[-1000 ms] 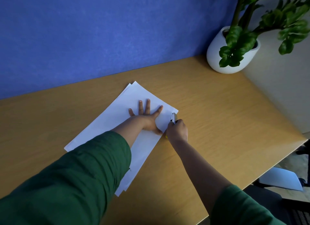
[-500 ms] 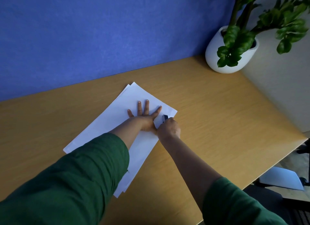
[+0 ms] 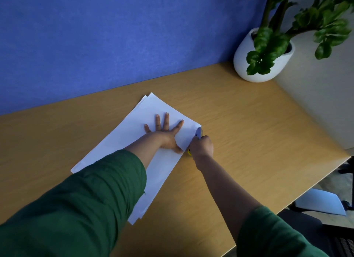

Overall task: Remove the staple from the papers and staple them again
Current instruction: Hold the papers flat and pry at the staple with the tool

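Two hands at work over a wooden worktop [image 3: 249, 122], largest item in view, running from 9 o'clock to 3 o'clock. White pot with a green plant [image 3: 262, 53] up at 1 o'clock, well apart from the work. Papers [image 3: 134, 141] lying skewed near the centre, one corner pointing to 12 o'clock, sheets slightly fanned. Left hand [image 3: 164, 134] flat on the stack, fingers [image 3: 166, 120] straight and spread, pressing down. Right hand [image 3: 202, 146] just at 3 o'clock of it, curled tight round a small tool [image 3: 198, 132], tip touching the right-hand corner of the stack; staple itself too small to make out.

Judging by that: working at the corner, whether prying or re-fastening cannot be told. Next move probably calls for a firm hold-down and a careful bite at the corner. No readable writing or brand anywhere; only a yellow fleck on the tool.
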